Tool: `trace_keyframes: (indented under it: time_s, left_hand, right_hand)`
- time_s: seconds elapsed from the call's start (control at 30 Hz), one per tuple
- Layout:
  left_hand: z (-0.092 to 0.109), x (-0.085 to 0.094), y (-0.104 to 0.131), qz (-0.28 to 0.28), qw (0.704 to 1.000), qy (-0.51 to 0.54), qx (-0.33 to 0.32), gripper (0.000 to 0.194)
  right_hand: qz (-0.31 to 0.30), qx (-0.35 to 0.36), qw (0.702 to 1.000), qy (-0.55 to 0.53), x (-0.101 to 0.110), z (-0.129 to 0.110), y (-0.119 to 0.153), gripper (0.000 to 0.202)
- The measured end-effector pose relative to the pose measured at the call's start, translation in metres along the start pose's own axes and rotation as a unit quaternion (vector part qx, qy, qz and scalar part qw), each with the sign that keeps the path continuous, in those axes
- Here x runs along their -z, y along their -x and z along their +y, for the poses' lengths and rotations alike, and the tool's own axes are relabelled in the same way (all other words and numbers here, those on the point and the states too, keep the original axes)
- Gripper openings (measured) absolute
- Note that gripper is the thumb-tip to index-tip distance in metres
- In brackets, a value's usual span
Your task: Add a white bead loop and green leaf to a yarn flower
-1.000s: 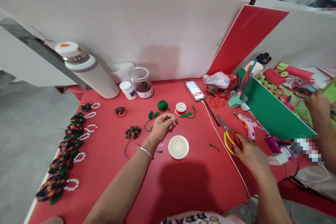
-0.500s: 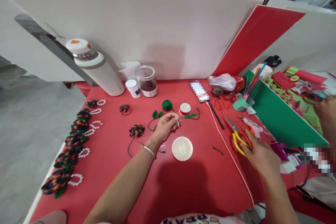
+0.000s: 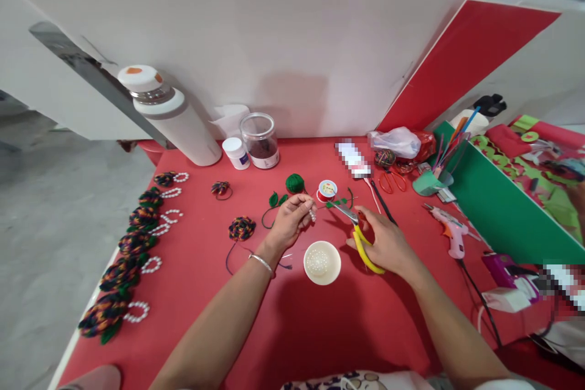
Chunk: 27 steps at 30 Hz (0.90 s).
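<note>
My left hand (image 3: 290, 219) is closed in a pinch on a short string of white beads (image 3: 312, 214) hanging from its fingertips. In my right hand (image 3: 381, 237) is a pair of scissors (image 3: 364, 251) with yellow handles, its blades pointing left toward the beads and the thread spool (image 3: 327, 190). The spool has red thread and a white label. Below the hands stands a white bowl (image 3: 336, 265) with loose small beads (image 3: 317, 261). A green yarn ball (image 3: 295, 183) lies just beyond my left hand, with green crocheted leaves (image 3: 273, 199) beside it.
Crocheted flowers with bead loops (image 3: 137, 312) line the left edge. A white bottle (image 3: 183, 125), a clear jar (image 3: 259, 140) and a small white tub (image 3: 236, 153) stand along the back. Rightward lie a pink glue gun (image 3: 452, 228), red scissors (image 3: 392, 181) and a green box (image 3: 498, 207).
My right hand has brought the yellow-handled scissors from the right side leftward, close to the beads. My left hand keeps its pinch. Another person's arm at far right has left view.
</note>
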<state>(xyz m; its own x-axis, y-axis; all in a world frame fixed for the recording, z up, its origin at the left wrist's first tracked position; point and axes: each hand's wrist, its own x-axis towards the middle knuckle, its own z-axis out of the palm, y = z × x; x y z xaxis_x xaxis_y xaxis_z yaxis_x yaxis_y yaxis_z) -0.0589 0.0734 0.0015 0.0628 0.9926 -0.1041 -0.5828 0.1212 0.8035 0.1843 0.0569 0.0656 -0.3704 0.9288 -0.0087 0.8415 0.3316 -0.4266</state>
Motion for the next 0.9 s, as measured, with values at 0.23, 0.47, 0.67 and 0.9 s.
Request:
trace_keyframes:
  time_s: [0.23,0.47,0.67,0.9]
  left_hand:
    - [-0.003,0.001,0.000,-0.025,0.999,-0.019,0.006,0.029]
    - [-0.009,0.005,0.000,-0.039,0.999,-0.032,0.001,0.029]
    - [-0.011,0.007,0.001,-0.044,0.997,-0.057,0.000,0.026]
    - [-0.011,0.006,0.001,-0.040,0.995,-0.089,0.006,0.026]
  right_hand:
    - [-0.021,0.033,0.999,0.019,-0.009,-0.004,-0.010,0.073]
    - [-0.043,0.037,0.998,-0.001,-0.010,-0.009,-0.015,0.074]
    - [-0.060,0.029,0.998,-0.002,-0.010,-0.009,-0.016,0.074]
    - [-0.076,0.012,0.997,0.017,-0.004,-0.011,-0.016,0.074]
